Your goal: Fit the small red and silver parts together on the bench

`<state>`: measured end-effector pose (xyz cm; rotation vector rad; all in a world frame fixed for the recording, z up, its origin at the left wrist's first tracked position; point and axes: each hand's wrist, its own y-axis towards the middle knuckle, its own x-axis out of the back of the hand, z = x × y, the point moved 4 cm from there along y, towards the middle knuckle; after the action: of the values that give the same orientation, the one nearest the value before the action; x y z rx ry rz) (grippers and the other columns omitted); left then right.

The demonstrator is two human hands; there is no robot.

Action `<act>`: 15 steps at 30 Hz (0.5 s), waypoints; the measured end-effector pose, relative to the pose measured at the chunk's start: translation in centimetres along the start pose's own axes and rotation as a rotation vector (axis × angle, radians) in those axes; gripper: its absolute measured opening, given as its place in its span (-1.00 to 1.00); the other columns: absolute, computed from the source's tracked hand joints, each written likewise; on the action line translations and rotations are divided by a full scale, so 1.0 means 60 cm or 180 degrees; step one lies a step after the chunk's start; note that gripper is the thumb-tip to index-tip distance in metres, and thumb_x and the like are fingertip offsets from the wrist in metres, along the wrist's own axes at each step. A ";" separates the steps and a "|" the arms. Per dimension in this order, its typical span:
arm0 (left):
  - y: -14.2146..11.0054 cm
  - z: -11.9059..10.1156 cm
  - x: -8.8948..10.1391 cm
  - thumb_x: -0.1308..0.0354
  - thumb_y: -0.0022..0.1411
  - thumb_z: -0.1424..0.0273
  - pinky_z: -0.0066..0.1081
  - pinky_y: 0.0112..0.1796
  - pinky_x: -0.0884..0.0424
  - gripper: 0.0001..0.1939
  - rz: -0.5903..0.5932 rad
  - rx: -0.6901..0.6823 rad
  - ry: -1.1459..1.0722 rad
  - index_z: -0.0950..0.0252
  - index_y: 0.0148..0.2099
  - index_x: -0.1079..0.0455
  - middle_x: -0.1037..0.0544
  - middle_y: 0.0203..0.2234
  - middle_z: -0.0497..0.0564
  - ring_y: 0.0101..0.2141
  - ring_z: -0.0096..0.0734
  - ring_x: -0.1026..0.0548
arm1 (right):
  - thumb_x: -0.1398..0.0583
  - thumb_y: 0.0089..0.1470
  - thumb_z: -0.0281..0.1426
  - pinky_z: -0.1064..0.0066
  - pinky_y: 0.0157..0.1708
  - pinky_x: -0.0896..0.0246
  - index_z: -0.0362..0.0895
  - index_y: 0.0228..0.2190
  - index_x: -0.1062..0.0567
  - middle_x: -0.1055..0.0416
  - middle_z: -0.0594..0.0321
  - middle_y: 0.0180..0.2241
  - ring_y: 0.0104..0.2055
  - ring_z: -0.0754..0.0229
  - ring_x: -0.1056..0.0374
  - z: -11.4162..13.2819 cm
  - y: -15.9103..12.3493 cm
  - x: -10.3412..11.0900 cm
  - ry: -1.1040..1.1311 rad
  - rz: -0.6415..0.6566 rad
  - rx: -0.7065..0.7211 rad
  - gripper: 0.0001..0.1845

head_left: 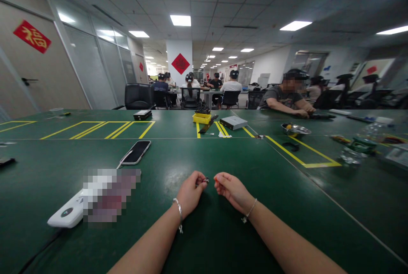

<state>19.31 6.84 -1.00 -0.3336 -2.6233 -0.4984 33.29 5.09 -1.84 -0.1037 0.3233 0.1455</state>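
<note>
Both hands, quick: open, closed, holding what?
Left hand: closed, pinching a small dark shiny piece, too small to identify.
Right hand: closed, seemingly on a small orange piece, also unidentifiable.

Tabletop (178, 155) dark green, yellow tape (321, 165) in rectangular outlines. Small part (207, 179) in left hand (192, 188): dark, silvery glints. Bit (216, 178) at right hand (232, 189): orange-red. Both bracelets (252, 208) silver. Power bank (66, 212) white, round dark patch. Smartphone (139, 149) black screen, pale rim. Bin (202, 119) yellow, black contents. Bottle label (363, 145) green. Door sign (32, 36) red, gold character.
</note>
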 end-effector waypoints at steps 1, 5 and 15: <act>0.000 0.000 0.000 0.04 0.03 0.45 -0.49 -0.38 -0.23 -0.90 0.0003 -0.0014 0.0007 0.25 -0.34 -0.24 -0.39 -0.48 -0.11 -0.43 -0.50 -0.34 | -0.19 -0.20 -0.31 0.51 -0.50 -0.06 -0.20 -0.49 -0.35 -0.30 0.31 -0.56 -0.55 0.42 -0.18 -0.001 0.000 0.001 0.0020 0.0003 -0.0008 -0.79; 0.001 -0.003 0.002 0.02 0.00 0.49 -0.48 -0.35 -0.23 -0.83 -0.0010 -0.0064 0.0167 0.24 -0.29 -0.28 -0.39 -0.46 -0.09 -0.41 -0.48 -0.33 | -0.22 -0.27 -0.41 0.49 -0.44 -0.09 -0.18 -0.47 -0.34 -0.33 0.29 -0.48 -0.50 0.40 -0.22 -0.006 0.002 0.005 0.0087 0.0033 -0.0014 -0.79; 0.000 -0.005 0.005 -0.02 -0.03 0.46 -0.49 -0.41 -0.23 -0.87 -0.0062 -0.0046 0.0289 0.26 -0.34 -0.31 -0.36 -0.51 -0.11 -0.46 -0.49 -0.32 | -0.21 -0.24 -0.31 0.49 -0.50 -0.10 -0.21 -0.47 -0.37 -0.32 0.28 -0.54 -0.54 0.39 -0.21 -0.003 0.003 0.004 -0.0061 -0.0019 -0.0015 -0.76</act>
<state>19.19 6.77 -0.62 -0.2835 -2.5384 -0.5267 33.45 5.26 -2.12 -0.1080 0.3036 0.1412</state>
